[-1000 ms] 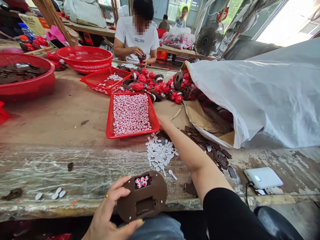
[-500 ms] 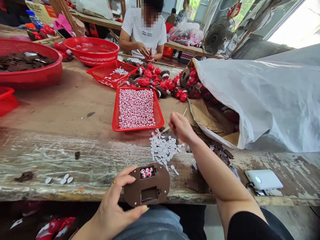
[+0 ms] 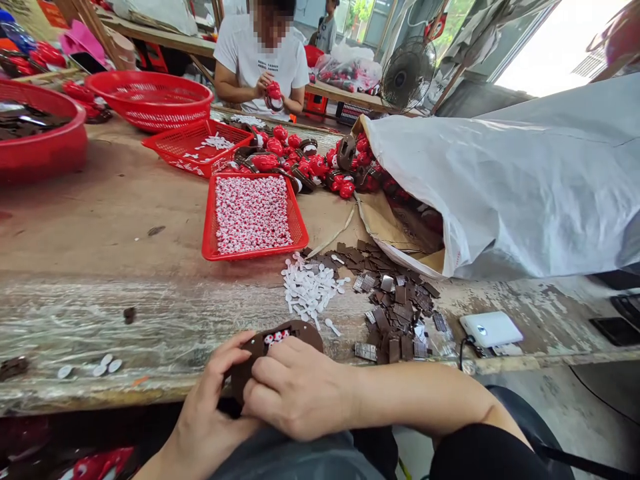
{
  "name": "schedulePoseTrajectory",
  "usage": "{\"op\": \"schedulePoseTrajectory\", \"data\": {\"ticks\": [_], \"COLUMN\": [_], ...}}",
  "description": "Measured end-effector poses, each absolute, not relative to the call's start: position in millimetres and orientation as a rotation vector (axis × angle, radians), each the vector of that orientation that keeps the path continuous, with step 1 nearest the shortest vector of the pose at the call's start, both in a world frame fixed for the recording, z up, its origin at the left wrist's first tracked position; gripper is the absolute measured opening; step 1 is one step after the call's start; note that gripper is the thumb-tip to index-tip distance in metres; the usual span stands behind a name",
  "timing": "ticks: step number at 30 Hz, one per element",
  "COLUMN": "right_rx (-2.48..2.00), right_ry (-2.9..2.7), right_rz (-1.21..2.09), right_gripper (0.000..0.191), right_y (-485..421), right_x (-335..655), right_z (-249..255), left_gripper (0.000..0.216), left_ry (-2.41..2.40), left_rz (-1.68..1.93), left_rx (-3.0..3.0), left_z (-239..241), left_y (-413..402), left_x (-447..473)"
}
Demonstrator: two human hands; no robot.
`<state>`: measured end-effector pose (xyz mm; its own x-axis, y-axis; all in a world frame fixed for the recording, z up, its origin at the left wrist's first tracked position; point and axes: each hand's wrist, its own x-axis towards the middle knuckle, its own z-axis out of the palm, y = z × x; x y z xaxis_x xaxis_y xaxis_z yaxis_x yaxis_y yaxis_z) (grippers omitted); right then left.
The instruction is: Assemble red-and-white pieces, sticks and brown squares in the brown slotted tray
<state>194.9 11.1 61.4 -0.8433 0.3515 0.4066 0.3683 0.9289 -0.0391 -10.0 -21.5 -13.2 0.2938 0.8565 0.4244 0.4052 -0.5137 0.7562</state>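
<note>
My left hand (image 3: 207,407) grips a brown oval plastic base (image 3: 295,331) at the table's near edge. Small red-and-white beads (image 3: 277,335) sit in its top slot. My right hand (image 3: 295,390) lies over the base with fingers curled and pressed on it; what they pinch is hidden. Just beyond lie a heap of small white plastic pieces (image 3: 307,290) and a pile of brown flat covers (image 3: 395,307). A red tray (image 3: 207,230) full of red-and-white beads stands behind them.
A big white sack (image 3: 500,180) spills red and brown toy parts (image 3: 310,163) at right. Red baskets (image 3: 150,100) stand at left. A white power bank (image 3: 490,328) lies near the edge. A person in a white shirt (image 3: 260,60) works opposite; a fan (image 3: 405,73) stands behind.
My right hand has come back from the far piles to the brown base and now covers it. The view has shifted a little.
</note>
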Motion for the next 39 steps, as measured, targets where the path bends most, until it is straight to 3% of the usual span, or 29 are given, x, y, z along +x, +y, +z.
{"op": "schedulePoseTrajectory", "data": {"ticks": [6, 12, 15, 20, 23, 27, 31, 36, 39], "right_rx": [-0.59, -1.768, -2.031, -1.94, -1.475, -0.934, -0.876, -0.814, -1.204], "right_ry": [-2.599, -2.312, -2.356, -2.243, -2.191, -2.552, -2.905, -2.909, -2.663], "right_rz": [0.124, 0.477, 0.579, 0.713, 0.732, 0.69, 0.611, 0.634, 0.587], "right_gripper": [0.021, 0.005, 0.013, 0.019, 0.017, 0.026, 0.017, 0.02, 0.021], "right_y": [9, 22, 19, 16, 12, 3, 2, 7, 28], "right_x": [218, 293, 307, 305, 297, 273, 244, 237, 269], "right_z": [65, 30, 1, 2, 41, 93, 110, 108, 97], "left_gripper": [0.046, 0.046, 0.044, 0.043, 0.041, 0.042, 0.043, 0.044, 0.046], "left_ry": [1.193, 1.214, 1.168, 1.159, 1.167, 1.179, 1.183, 1.173, 1.173], "left_rz": [1.2, 1.215, 1.232, 1.222, 1.221, 1.225, 1.234, 1.237, 1.237], "left_rx": [2.043, 2.029, 2.086, 2.105, 2.093, 2.067, 2.052, 1.989, 1.944], "left_z": [-7, -1, 1, 4, 5, 6, 6, -1, -5], "left_y": [-20, -19, -19, -19, -20, -21, -21, -21, -22], "left_x": [-5, -3, 0, 4, 6, 8, 8, 2, -2]}}
